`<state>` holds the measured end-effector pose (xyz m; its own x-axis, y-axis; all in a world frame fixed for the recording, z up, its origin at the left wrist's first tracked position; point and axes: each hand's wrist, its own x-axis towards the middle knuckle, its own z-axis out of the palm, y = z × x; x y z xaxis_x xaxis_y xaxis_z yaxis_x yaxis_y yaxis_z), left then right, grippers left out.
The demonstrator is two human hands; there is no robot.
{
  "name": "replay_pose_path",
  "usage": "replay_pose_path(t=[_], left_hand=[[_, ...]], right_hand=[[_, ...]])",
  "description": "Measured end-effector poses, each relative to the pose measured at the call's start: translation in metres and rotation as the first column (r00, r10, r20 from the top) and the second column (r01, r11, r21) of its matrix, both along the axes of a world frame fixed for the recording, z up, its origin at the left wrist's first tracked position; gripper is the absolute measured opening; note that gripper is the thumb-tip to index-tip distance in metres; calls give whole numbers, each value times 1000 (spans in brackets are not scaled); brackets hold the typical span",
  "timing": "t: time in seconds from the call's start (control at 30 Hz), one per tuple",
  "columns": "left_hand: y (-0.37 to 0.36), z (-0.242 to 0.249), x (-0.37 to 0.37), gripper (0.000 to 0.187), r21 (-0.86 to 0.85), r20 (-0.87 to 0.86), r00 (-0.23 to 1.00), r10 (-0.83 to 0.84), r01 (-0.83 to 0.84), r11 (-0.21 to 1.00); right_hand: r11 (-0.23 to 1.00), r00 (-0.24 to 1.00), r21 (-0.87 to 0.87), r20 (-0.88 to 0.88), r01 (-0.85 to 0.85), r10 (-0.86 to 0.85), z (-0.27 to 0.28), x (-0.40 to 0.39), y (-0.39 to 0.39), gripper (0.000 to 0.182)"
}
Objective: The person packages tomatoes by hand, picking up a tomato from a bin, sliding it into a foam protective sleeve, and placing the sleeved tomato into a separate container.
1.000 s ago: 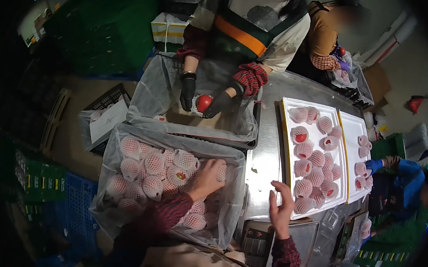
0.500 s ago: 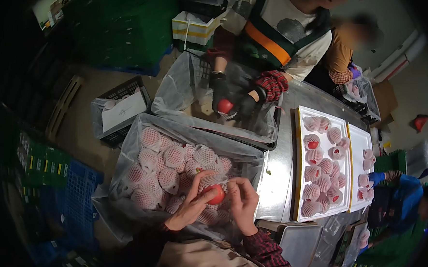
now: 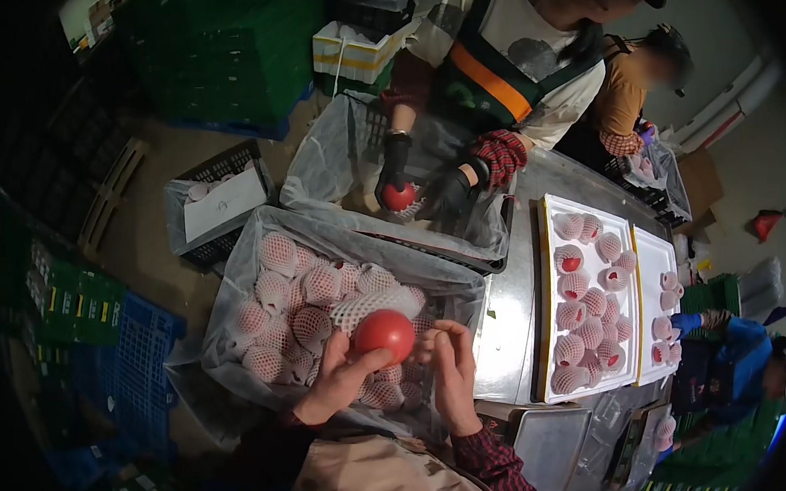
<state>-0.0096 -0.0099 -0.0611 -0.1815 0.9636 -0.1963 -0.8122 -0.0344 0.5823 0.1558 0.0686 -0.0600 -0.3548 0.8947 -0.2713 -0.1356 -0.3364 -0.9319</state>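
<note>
My left hand holds a round red fruit over a plastic-lined crate. A white foam net lies loosely behind the fruit, partly off it. Close to the fruit's right side is my right hand, its fingers bent and pressed together; whether anything is between them is too small to tell. Many net-wrapped fruits fill the crate beneath my hands.
Across from me a co-worker's gloved hand holds a red fruit over another lined crate. White trays of wrapped fruits stand on a metal table at right. Other people work farther right.
The foam net has come off most of the red fruit, which now shows bare and higher. My right hand has shifted slightly right. The co-worker's fruit has moved left, into one hand.
</note>
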Motion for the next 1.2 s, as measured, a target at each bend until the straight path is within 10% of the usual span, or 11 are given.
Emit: replay_pose_path(t=[0.07, 0.23, 0.3, 0.43, 0.57, 0.67, 0.73, 0.83, 1.0, 1.2], left_hand=[[2, -1, 6, 40, -115, -497, 868, -7, -57, 992], [11, 5, 20, 42, -96, -536, 840, 81, -156, 983], [5, 3, 5, 45, -95, -757, 642, 125, -297, 950], [-2, 0, -4, 34, -74, -905, 423, 50, -271, 960], [-1, 9, -1, 25, 4, -852, 518, 74, -135, 991], [0, 7, -1, 57, 184, -904, 400, 153, 40, 982], [-3, 14, 0, 74, -3, -908, 411, -76, 176, 984], [1, 27, 3, 78, 68, -945, 327, 5, 182, 981], [1, 29, 9, 79, 71, -946, 323, 20, 148, 986], [4, 25, 9, 77, 159, -952, 279, 128, 91, 983]], right_hand=[[981, 957, -144, -275, -134, 90, 18, -11, -13, 42], [973, 907, -147, -408, -178, 104, 8, -7, -8, 52], [745, 767, -552, -636, -375, -86, 18, 3, 0, 63], [729, 826, -581, -563, -363, -38, 30, 4, 1, 74], [635, 825, -658, -562, -405, -56, 24, 6, -1, 80], [673, 862, -624, -506, -398, 40, 19, 6, -1, 81], [688, 892, -623, -444, -372, 80, 19, 8, -1, 81], [692, 851, -563, -506, -451, 142, 20, 14, -1, 71], [785, 988, -618, -89, 43, -124, 36, -6, -7, 36], [945, 984, -293, -143, -142, 104, 13, 8, -3, 33]])
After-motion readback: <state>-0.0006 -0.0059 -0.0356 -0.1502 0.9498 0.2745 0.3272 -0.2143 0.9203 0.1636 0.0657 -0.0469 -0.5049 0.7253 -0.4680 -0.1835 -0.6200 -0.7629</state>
